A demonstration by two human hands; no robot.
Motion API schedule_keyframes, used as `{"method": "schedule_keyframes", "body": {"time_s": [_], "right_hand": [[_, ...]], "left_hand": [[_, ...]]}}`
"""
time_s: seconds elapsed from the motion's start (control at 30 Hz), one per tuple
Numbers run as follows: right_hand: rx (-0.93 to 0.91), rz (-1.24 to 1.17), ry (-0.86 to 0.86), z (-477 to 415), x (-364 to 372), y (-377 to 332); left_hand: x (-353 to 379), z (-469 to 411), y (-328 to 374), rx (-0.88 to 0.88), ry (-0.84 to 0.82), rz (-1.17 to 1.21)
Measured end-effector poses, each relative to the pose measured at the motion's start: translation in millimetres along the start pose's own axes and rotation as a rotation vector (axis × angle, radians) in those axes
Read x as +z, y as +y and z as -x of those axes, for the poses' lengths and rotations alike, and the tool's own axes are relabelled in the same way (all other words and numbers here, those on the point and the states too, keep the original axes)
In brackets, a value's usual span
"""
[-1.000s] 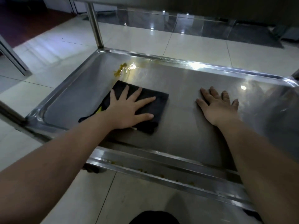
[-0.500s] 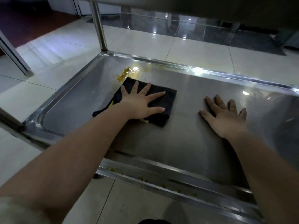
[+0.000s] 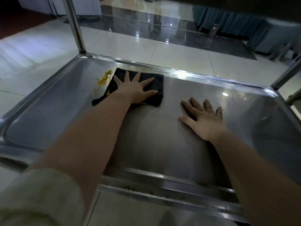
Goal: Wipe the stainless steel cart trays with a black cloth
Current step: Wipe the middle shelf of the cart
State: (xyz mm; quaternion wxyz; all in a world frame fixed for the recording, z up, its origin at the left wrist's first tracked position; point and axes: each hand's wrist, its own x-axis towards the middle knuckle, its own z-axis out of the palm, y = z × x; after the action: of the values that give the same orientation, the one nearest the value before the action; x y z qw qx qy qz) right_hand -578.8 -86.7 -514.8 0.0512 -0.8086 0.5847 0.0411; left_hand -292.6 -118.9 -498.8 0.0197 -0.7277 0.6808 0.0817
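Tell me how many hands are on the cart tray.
2. The left hand presses flat on the black cloth near the far rim of the tray, beside a yellow spill. The right hand lies flat on the bare tray, apart from the cloth.

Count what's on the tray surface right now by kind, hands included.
Hands: 2, the left hand flat on the black cloth, the right hand flat on the bare stainless steel tray.
Black cloths: 1.
Yellow food spill: 1, beside the cloth's left edge.
Total: 4.
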Motion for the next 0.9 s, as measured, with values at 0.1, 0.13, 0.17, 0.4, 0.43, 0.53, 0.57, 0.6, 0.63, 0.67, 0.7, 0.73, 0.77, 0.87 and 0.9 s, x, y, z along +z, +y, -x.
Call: {"method": "schedule_keyframes", "body": {"time_s": [0.1, 0.13, 0.17, 0.4, 0.43, 0.53, 0.57, 0.6, 0.63, 0.67, 0.7, 0.73, 0.77, 0.87, 0.9], "right_hand": [[0.003, -0.009, -0.021, -1, -2, 2], [0.004, -0.016, -0.024, -2, -3, 2], [0.004, -0.022, -0.025, -2, -3, 2], [-0.073, -0.054, -0.133, 0, -18, 13], [-0.068, -0.046, -0.143, 0, -22, 24], [0.118, -0.017, -0.142, 8, -23, 68], [0.183, -0.028, -0.146, 14, -19, 79], [0.213, -0.032, -0.134, 20, -14, 85], [0.213, -0.023, -0.103, 25, -9, 88], [0.202, -0.009, -0.063, 28, -5, 87], [0.192, -0.003, -0.027, 28, -2, 85], [0.188, -0.006, -0.004, 27, -1, 84], [0.187, -0.009, 0.008, 26, 0, 83], [0.183, 0.004, 0.021, 24, 4, 83], [0.182, 0.0, 0.026, 24, 5, 84]], "left_hand": [[6, 48, 1, 0.08, -0.058, -0.018], [10, 70, 0, 0.116, -0.075, -0.021], [16, 94, 0, 0.153, -0.079, -0.02], [35, 213, 12, 0.233, -0.058, -0.04], [35, 212, 13, 0.225, -0.065, -0.039], [34, 192, 10, 0.221, -0.036, 0.0], [33, 180, 5, 0.21, -0.016, 0.009], [31, 165, -1, 0.184, 0.001, 0.013], [28, 146, -9, 0.143, 0.007, 0.011], [24, 127, -17, 0.092, 0.0, 0.002], [19, 107, -25, 0.04, -0.014, -0.006], [14, 87, -32, 0.0, -0.027, -0.01], [10, 68, -37, -0.024, -0.035, -0.011], [3, 22, -34, -0.053, -0.018, -0.009], [2, 9, -24, -0.058, -0.008, 0.003]]}}
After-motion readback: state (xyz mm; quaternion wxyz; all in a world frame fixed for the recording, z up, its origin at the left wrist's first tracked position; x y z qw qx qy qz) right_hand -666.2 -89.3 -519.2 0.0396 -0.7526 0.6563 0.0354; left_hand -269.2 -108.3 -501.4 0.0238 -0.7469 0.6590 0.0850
